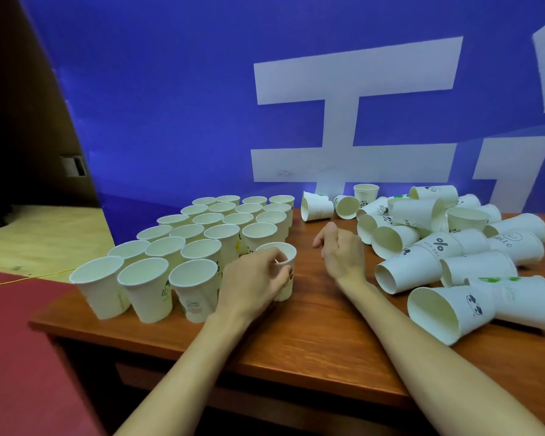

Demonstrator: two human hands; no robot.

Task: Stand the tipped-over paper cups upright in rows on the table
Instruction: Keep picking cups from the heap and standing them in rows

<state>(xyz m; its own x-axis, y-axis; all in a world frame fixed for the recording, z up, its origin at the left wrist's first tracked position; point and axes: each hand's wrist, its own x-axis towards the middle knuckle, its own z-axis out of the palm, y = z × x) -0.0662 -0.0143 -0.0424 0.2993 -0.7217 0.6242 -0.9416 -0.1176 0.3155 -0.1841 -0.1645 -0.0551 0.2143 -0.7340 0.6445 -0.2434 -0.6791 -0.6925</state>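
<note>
Several white paper cups stand upright in rows (202, 234) on the left half of the brown wooden table (312, 335). My left hand (252, 281) grips one upright cup (282, 256) at the near right end of those rows, fingers curled round its side. My right hand (340, 250) hovers over the table's middle with loosely curled fingers, holding nothing. A pile of tipped-over cups (453, 247) lies to its right, some with printed pandas and words. One large tipped cup (447, 313) lies nearest the front right.
A blue banner with white characters (328, 105) rises directly behind the table. More tipped cups (317, 207) and one upright cup (365, 191) sit at the back centre. A red surface (16, 357) lies left of the table's front edge.
</note>
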